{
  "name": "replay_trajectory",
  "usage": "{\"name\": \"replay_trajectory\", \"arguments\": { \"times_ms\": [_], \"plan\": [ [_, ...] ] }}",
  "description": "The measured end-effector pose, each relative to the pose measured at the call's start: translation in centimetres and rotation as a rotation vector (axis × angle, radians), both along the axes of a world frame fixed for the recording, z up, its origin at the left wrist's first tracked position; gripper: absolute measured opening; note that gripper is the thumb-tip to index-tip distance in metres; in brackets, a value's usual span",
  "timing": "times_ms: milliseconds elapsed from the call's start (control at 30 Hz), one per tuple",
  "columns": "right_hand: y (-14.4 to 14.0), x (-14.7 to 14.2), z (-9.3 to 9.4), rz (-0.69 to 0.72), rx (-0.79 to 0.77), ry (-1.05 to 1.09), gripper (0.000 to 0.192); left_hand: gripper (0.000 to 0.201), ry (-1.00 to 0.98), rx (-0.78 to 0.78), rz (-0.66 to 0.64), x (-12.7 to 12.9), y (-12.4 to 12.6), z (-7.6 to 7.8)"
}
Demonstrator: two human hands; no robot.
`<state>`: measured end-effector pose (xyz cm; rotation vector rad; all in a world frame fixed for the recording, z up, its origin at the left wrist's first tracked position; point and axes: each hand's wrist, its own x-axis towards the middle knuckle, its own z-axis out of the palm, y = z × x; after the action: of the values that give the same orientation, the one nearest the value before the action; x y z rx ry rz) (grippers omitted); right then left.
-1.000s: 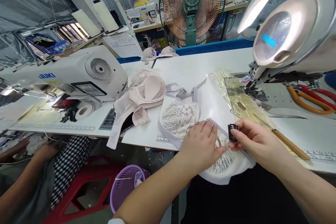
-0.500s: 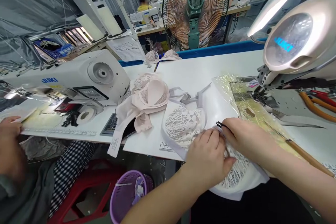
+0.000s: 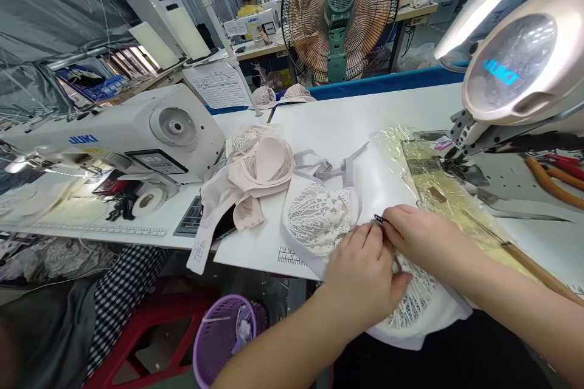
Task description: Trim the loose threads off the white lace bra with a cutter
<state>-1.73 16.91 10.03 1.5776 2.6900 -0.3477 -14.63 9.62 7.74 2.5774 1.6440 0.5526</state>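
Observation:
A white lace bra [image 3: 314, 216] with pale grey edging and straps lies across the front edge of the white table. One lace cup is flat on the top, and the other hangs toward my lap. My left hand [image 3: 362, 273] grips its middle, fingers bent over the cloth. Close beside those fingertips, my right hand [image 3: 413, 234] pinches a small black razor blade [image 3: 379, 218] against the bra's upper edge. The cloth right under the fingertips is hidden. To the left, a beige bra [image 3: 262, 170] with a printed label band lies in a heap.
A sewing machine [image 3: 511, 67] with scissors [image 3: 554, 182] and a wooden-handled pointed tool [image 3: 533, 264] stands right. At left are another sewing machine [image 3: 114, 127] and a co-worker's checked sleeve or trouser leg [image 3: 121, 298]. A purple basket [image 3: 214, 340] is below; a fan [image 3: 340, 18] stands behind.
The razor blade has tilted and shows less of its face, with my right fingers slightly lower around it. My left hand stays put. The co-worker's hand at far left has left the table.

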Motion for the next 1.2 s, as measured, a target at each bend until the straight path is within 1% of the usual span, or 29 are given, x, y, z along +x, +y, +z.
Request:
{"name": "replay_trajectory", "arguments": {
  "times_ms": [133, 233, 333, 433, 533, 667, 733, 867, 933, 1033, 1200],
  "plan": [
    [-0.2, 0.6, 0.3, 0.017, -0.017, -0.034, 0.018, 0.053, 0.012, 0.020, 0.008, 0.0, -0.1, -0.1],
    [-0.3, 0.9, 0.8, -0.003, -0.038, -0.070, 0.020, 0.051, 0.019, 0.047, 0.002, 0.0, -0.1, -0.2],
    [-0.3, 0.8, 1.1, -0.034, -0.040, -0.075, 0.019, 0.050, 0.023, 0.043, 0.002, 0.0, 0.0, -0.1],
    [0.0, 0.2, 1.2, -0.034, -0.037, -0.066, 0.015, 0.050, 0.022, 0.031, 0.004, 0.0, 0.1, 0.0],
    [0.3, -0.2, 0.8, -0.011, -0.039, -0.058, 0.014, 0.051, 0.022, 0.021, -0.004, 0.0, 0.1, 0.1],
    [0.4, -0.4, 0.4, 0.033, 0.021, -0.053, 0.013, 0.049, 0.020, 0.012, -0.009, 0.0, 0.1, 0.1],
    [0.3, -0.4, 0.6, 0.050, 0.028, -0.066, 0.012, 0.049, 0.018, 0.019, -0.007, 0.0, 0.1, 0.0],
    [-0.1, 0.2, 1.5, 0.134, -0.034, -0.178, 0.016, 0.050, 0.028, 0.047, 0.007, 0.0, 0.1, -0.1],
    [-0.3, 0.8, 1.6, 0.116, -0.034, -0.207, 0.018, 0.049, 0.032, 0.078, 0.007, 0.0, 0.1, -0.2],
    [-0.6, 1.7, 1.3, 0.032, 0.015, -0.158, 0.019, 0.047, 0.040, 0.112, -0.002, 0.0, 0.0, -0.2],
    [-0.9, 2.1, 0.7, 0.023, 0.067, -0.094, 0.019, 0.045, 0.049, 0.062, -0.015, -0.1, 0.0, 0.1]
  ]
}}
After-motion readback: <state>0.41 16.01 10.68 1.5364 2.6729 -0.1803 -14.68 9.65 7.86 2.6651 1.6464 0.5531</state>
